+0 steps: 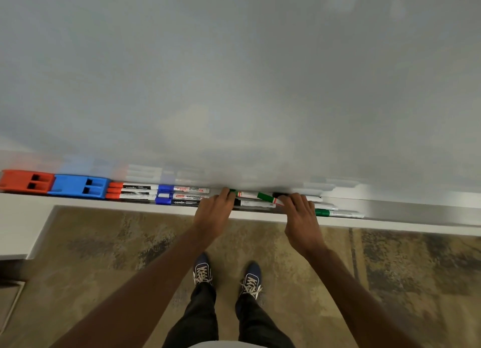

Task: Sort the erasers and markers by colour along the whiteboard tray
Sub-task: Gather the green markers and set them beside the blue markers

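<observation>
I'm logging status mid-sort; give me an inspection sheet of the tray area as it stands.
Surface: whiteboard tray, long ledge under the whiteboard.
Job's things: red eraser at far left, blue eraser beside it, then red markers, blue markers, green markers mixed with black-capped ones.
Clutter: nothing seen.
Grippers: left hand and right hand both on the green and black group; grip hidden by fingers.
Cables: nothing seen.
Surroundings: patterned carpet, person's shoes.

Soft even light; whiteboard (234, 74) hazy with reflections, edges wide-angle bowed.
</observation>
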Demonstrator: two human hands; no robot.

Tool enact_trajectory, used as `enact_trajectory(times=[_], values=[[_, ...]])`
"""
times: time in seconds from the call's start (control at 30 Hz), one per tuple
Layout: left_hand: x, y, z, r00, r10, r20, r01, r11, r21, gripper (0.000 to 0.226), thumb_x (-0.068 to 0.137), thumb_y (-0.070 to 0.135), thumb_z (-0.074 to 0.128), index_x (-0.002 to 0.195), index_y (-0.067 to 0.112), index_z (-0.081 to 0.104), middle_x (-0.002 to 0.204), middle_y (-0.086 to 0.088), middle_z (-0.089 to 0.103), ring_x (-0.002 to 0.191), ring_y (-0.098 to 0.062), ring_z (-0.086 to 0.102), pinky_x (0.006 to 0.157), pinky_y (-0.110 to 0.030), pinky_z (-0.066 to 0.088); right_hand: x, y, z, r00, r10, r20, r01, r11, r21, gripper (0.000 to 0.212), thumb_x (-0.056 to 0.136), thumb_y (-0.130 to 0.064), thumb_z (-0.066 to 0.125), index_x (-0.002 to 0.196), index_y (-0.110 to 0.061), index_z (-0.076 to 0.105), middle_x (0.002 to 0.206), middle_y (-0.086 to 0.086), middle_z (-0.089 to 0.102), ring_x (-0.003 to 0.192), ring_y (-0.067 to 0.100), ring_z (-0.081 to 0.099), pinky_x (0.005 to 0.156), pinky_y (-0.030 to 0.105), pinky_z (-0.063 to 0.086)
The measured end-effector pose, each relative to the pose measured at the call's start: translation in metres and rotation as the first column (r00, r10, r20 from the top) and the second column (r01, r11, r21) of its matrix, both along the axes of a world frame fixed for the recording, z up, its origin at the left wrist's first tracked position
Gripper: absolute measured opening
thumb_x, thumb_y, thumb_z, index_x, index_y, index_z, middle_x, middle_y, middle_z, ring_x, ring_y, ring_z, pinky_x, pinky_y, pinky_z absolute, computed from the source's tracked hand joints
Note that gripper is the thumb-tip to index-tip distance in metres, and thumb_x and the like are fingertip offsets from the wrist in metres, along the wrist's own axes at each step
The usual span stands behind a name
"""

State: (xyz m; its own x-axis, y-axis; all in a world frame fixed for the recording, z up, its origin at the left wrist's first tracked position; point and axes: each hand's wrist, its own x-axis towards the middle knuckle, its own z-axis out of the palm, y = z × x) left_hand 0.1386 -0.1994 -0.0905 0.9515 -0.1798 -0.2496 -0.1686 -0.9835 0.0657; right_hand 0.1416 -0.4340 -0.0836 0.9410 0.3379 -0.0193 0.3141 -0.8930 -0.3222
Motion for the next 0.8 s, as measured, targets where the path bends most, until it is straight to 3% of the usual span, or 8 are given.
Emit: enact_trajectory(times=[0.1,0.27,0.43,0.6,0.8], values=[[-0.005,0.001,0.001,0.999,-0.012,0.051,0.014,0.998,-0.054,0.041,0.064,0.004,0.086,0.101,0.009,0.068,0.1,-0.008,0.069,0.061,-0.02,0.07,0.044,-0.029,0.051,-0.002,-0.013,0.001,0.998,-0.047,0.043,0.047,0.999,0.02,0.061,0.063,0.02,0.059,0.12,-0.004,0.061,0.114,0.016,0.061,0.103,0.035,0.055,0.084,0.046,0.048],[-0.013,-0.004,0.003,0.996,-0.011,0.091,0.021,0.993,-0.115,0.036,0.066,-0.002,0.084,0.099,0.004,0.069,0.093,-0.013,0.07,0.075,-0.027,0.07,0.046,-0.035,0.056,-0.008,-0.034,0.001,0.991,-0.113,0.074,0.108,0.992,0.071,0.058,0.066,0.022,0.056,0.116,-0.006,0.06,0.106,0.012,0.059,0.095,0.031,0.052,0.076,0.043,0.046],[-0.021,-0.01,0.013,0.991,0.084,0.1,-0.056,0.965,-0.255,0.032,0.071,-0.011,0.076,0.1,-0.003,0.067,0.092,-0.02,0.07,0.079,-0.034,0.068,0.054,-0.039,0.057,-0.016,-0.057,0.002,0.972,-0.216,0.094,0.199,0.967,0.16,0.052,0.074,0.022,0.058,0.118,-0.006,0.061,0.105,0.013,0.059,0.095,0.031,0.053,0.076,0.041,0.045],[-0.019,-0.039,0.027,0.983,0.112,0.147,-0.032,0.885,-0.465,0.034,0.073,-0.029,0.054,0.101,-0.012,0.063,0.099,-0.027,0.064,0.089,-0.038,0.063,0.068,-0.048,0.056,-0.027,-0.087,0.006,0.926,-0.359,0.118,0.309,0.898,0.313,0.028,0.094,0.007,0.051,0.118,-0.002,0.062,0.105,0.015,0.06,0.092,0.031,0.054,0.072,0.043,0.045],[0.008,-0.114,0.029,0.976,0.039,0.216,0.078,0.859,-0.507,0.043,0.067,-0.026,0.056,0.105,-0.008,0.063,0.105,-0.022,0.062,0.093,-0.034,0.06,0.079,-0.041,0.053,-0.048,-0.118,0.007,0.875,-0.471,0.111,0.416,0.849,0.326,0.025,0.096,0.002,0.048,0.119,0.001,0.059,0.106,0.015,0.056,0.092,0.025,0.052,0.072,0.039,0.05]])
